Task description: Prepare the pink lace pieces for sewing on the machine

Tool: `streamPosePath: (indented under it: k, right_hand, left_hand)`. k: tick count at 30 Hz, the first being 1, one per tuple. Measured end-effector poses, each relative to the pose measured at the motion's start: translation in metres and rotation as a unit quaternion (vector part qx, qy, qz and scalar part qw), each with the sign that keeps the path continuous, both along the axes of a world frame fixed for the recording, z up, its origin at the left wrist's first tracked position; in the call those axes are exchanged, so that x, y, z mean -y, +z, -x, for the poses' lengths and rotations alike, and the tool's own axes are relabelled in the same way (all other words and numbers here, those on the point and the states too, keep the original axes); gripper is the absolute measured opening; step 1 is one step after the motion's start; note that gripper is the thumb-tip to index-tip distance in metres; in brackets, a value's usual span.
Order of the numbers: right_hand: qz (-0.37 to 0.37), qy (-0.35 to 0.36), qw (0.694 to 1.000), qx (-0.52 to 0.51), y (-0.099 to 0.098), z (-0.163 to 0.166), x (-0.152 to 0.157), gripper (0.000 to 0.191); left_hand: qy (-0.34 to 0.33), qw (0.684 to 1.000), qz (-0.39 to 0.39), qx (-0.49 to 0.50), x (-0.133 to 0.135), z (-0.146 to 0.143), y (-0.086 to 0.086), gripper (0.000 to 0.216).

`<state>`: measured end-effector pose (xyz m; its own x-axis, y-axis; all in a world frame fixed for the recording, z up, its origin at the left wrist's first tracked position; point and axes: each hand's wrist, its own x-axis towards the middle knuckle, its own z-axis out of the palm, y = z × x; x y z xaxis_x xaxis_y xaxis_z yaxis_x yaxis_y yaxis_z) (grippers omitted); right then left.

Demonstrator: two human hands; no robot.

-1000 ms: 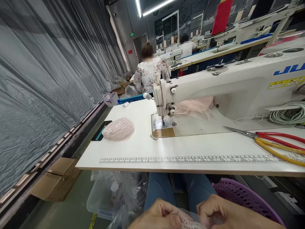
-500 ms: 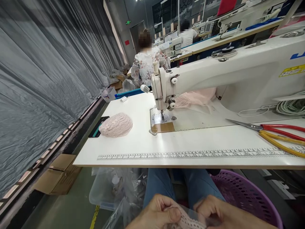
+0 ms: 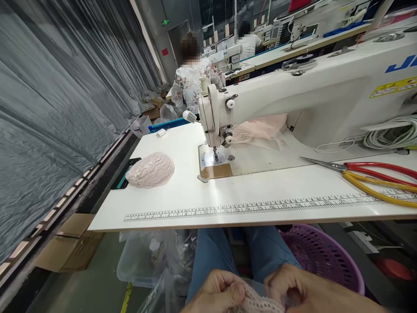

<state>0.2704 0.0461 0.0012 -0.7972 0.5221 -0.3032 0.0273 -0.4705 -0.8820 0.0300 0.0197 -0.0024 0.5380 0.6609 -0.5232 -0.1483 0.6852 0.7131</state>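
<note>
Both my hands are low over my lap at the bottom edge of the view, below the table's front edge. My left hand [image 3: 219, 293] pinches a piece of pale pink lace [image 3: 256, 303] between thumb and fingers. My right hand [image 3: 304, 290] is closed on the same lace from the right, with a bit of clear plastic around it. Only the top of the lace shows; the remainder is cut off by the frame. On the white table [image 3: 228, 198] a folded pink knitted piece [image 3: 150, 169] lies to the left of the white sewing machine [image 3: 293, 102].
Red and yellow handled scissors [image 3: 371, 176] lie at the table's right. More pink fabric [image 3: 263, 129] sits behind the needle. A purple basket [image 3: 325, 256] stands under the table at right, a clear bin with plastic bags [image 3: 153, 261] at left. Grey sheeting [image 3: 58, 108] lines the left; two people work at the back.
My view has shifted a little, so the table and machine sit slightly lower left. My hands stay at my lap, working the lace; a bit more of it shows between them.
</note>
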Motion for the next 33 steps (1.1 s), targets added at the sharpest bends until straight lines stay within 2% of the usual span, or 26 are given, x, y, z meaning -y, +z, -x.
streamPosePath:
  k: [5, 11, 17, 20, 25, 29, 33]
  right_hand:
    - [0.009, -0.004, 1.0, -0.021, -0.006, -0.001, 0.002, 0.055]
    - [0.018, -0.009, 1.0, -0.018, -0.013, 0.001, 0.007, 0.06]
    - [-0.002, -0.016, 1.0, -0.004, -0.004, 0.003, 0.009, 0.061]
    - [-0.016, -0.01, 1.0, -0.004, -0.004, 0.001, 0.008, 0.063]
    - [0.003, -0.013, 1.0, 0.005, -0.016, 0.0, 0.009, 0.065]
    - [0.008, -0.002, 1.0, 0.005, -0.023, 0.004, 0.013, 0.066]
    - [-0.022, -0.019, 0.999, 0.016, -0.033, 0.005, 0.02, 0.068]
  left_hand:
    - [0.005, 1.0, 0.011, 0.001, 0.002, 0.0, -0.006, 0.064]
    - [-0.009, 1.0, 0.007, -0.002, 0.002, -0.001, -0.003, 0.065]
    - [0.05, 0.998, 0.026, -0.031, 0.011, 0.004, -0.011, 0.061]
    - [0.056, 0.997, 0.038, -0.019, 0.013, 0.003, -0.014, 0.06]
    - [0.02, 0.999, 0.02, -0.026, 0.016, 0.0, -0.011, 0.064]
    - [0.035, 0.998, 0.018, -0.043, 0.019, 0.004, -0.012, 0.063]
    - [0.041, 0.994, 0.01, -0.098, 0.022, 0.01, -0.02, 0.065]
